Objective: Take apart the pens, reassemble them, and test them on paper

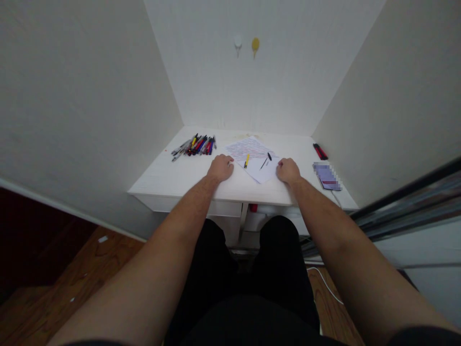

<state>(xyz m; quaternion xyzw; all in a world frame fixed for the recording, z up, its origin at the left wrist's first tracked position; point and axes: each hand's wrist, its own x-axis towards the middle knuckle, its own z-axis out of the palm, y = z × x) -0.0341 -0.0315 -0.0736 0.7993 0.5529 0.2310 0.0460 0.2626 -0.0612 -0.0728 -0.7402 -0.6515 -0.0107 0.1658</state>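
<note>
Both forearms stretch forward over a white desk (158,181), flanking a sheet of paper (260,174). The left hand (220,167), knuckles up, rests at the paper's left edge with fingers loosely curled; the right hand (288,170) rests at its right edge, fingers folded inward. Whether either grips anything small cannot be told. On the paper, between the hands, lie a yellow pen piece (247,161), a thin black refill (264,163) and a black cap (269,156). A pile of pens (201,145) sits left of the paper, a phone (326,174) right.
</note>
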